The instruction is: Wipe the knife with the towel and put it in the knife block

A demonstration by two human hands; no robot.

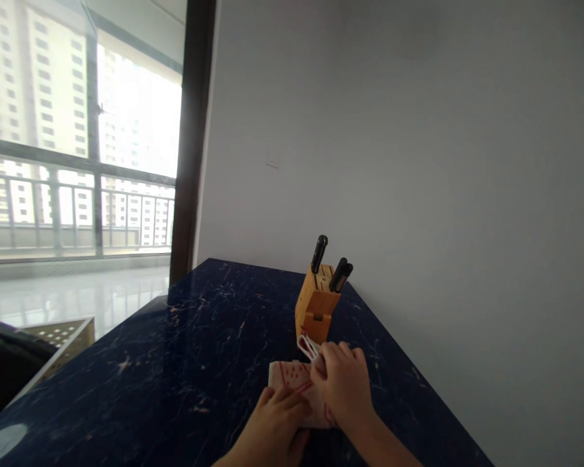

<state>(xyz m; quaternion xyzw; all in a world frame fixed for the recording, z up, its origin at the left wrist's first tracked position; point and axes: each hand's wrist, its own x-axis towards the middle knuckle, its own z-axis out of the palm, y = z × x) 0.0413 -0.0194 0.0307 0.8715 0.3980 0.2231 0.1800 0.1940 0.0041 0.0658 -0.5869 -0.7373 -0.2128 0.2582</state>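
Observation:
A white cloth with red lines and dots [292, 379] lies folded on the dark blue marble countertop [175, 363]. My left hand [272, 425] rests on its near left part, fingers curled over the fabric. My right hand [341, 383] grips the cloth's right side, and a white and red folded edge [307, 347] sticks up past my fingers. Just beyond that edge stands a wooden knife block [315, 305], holding several black-handled knives [319, 254]. The cloth's edge comes very near the block's front, but I cannot tell whether they touch.
The countertop's far end meets a grey wall [409, 162] on the right, with a small white wall plate [272, 159] above. A glass door and balcony railing [73, 207] lie to the left. A perforated metal rack [61, 337] and a dark object [4, 357] sit beyond the counter's left edge.

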